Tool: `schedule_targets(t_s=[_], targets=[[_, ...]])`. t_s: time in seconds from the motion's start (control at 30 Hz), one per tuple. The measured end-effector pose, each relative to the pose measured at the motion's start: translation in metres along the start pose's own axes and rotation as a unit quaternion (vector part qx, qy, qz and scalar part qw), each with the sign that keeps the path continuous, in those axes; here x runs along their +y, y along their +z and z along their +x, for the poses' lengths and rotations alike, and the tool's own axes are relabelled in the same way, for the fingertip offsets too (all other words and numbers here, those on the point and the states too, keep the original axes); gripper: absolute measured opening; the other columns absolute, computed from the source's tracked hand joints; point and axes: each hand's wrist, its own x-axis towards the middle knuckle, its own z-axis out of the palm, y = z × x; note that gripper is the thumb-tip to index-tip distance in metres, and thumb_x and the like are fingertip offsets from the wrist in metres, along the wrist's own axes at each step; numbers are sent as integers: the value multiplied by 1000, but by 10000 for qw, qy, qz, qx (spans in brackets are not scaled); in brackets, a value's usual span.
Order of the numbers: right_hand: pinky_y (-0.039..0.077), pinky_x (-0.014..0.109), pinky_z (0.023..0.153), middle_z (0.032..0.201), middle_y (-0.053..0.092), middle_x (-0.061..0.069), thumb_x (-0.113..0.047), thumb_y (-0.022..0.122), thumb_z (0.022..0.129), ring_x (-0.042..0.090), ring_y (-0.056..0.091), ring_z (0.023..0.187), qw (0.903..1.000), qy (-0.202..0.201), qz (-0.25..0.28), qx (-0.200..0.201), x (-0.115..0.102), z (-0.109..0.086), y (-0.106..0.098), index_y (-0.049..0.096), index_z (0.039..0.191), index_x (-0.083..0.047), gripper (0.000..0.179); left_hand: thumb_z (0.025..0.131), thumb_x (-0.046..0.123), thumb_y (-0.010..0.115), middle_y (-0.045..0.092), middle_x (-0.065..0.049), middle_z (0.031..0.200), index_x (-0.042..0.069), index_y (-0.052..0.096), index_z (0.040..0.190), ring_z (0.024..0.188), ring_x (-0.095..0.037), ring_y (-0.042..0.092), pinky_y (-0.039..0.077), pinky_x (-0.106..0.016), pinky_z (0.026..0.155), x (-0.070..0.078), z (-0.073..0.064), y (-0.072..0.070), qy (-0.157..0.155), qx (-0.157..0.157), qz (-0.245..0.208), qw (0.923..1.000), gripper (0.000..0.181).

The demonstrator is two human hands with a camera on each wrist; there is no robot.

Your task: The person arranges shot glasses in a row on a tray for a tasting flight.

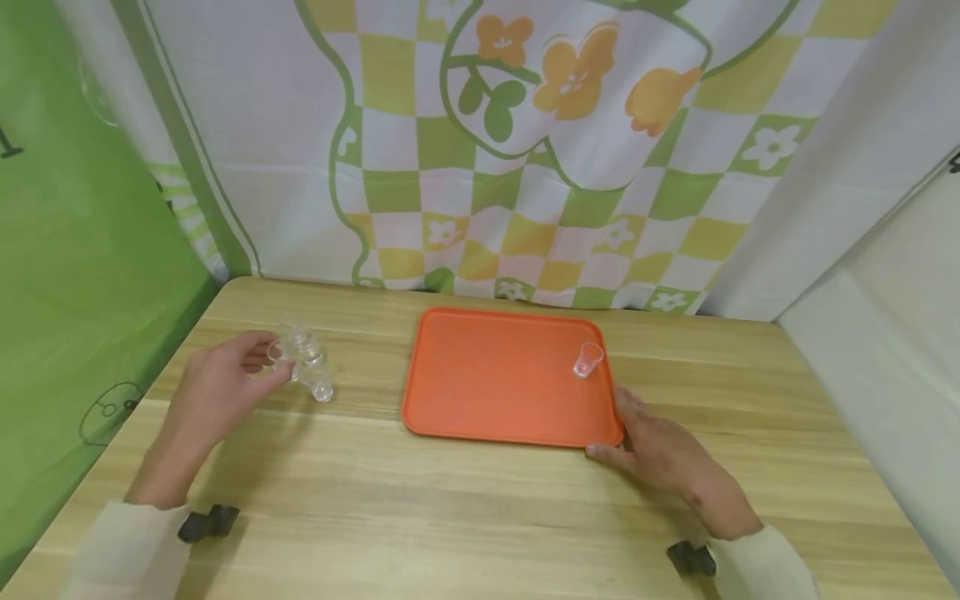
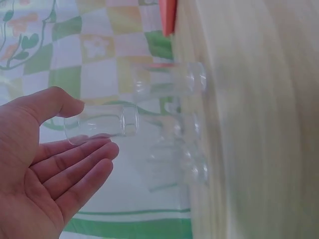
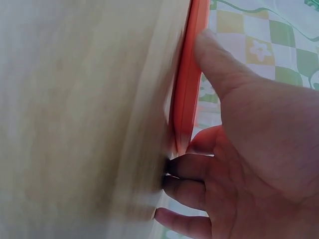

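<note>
My left hand [image 1: 217, 383] pinches a small clear shot glass [image 2: 102, 123] between thumb and fingers, at the left of the table. In the left wrist view the glass is held apart from a cluster of similar clear glasses [image 2: 167, 81] standing on the wood. Another clear shot glass [image 1: 588, 360] is on the orange tray [image 1: 510, 375], near its right edge. My right hand [image 1: 660, 450] rests at the tray's near right corner. Its thumb [image 3: 219, 59] lies along the rim, while the fingers [image 3: 189, 167] reach past the corner down to the tabletop.
The wooden table [image 1: 450, 517] carries the tray at its far middle. Behind it hangs a checked, flowered curtain [image 1: 540, 200]. A green sheet [image 1: 90, 250] borders the left side and a pale one [image 1: 885, 350] the right.
</note>
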Motion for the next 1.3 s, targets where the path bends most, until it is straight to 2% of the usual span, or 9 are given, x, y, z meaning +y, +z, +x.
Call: schedule_targets(t_s=[0.23,0.53,0.73,1.0,1.17,1.3], targets=[[33,63,113,158,28,35,-62,60,98,50,33,144,10000,-5,39,30,0,0,1,18,158,12,104,94,23,73,75,-21,102,-4,67,120,87,-41,73,58,-58,76,17,5,1,419,137,178,9989,38],[31,63,114,159,26,34,-63,60,97,50,30,145,9999,36,102,3,1,0,1,17,159,11,106,89,16,80,76,-15,95,-3,70,115,84,-38,75,61,-53,71,40,13,13,986,211,-127,9948,34],[30,64,115,160,25,34,-64,59,97,49,27,147,9998,7,220,-14,2,0,2,15,160,8,105,89,15,80,74,-9,92,-3,71,113,85,-34,75,61,-51,74,55,17,24,1056,-6,-311,9939,32],[31,64,114,160,25,34,-64,59,97,49,28,146,9998,36,202,-28,1,-1,0,16,160,9,105,90,21,81,75,-12,99,-4,71,116,88,-31,75,62,-47,77,74,26,45,1051,-426,-468,9924,37],[33,64,112,159,28,33,-65,59,97,49,32,145,9999,46,134,8,2,-2,-1,18,160,9,105,89,19,82,75,-12,98,-3,71,115,88,-29,75,62,-45,78,83,30,59,1178,-558,-554,9899,35],[31,65,113,162,25,30,-63,61,96,49,30,146,9991,42,415,20,6,-3,-1,15,162,4,105,90,22,81,76,-12,98,-2,72,113,86,-27,75,62,-43,77,89,32,68,1247,-638,-487,9889,35]])
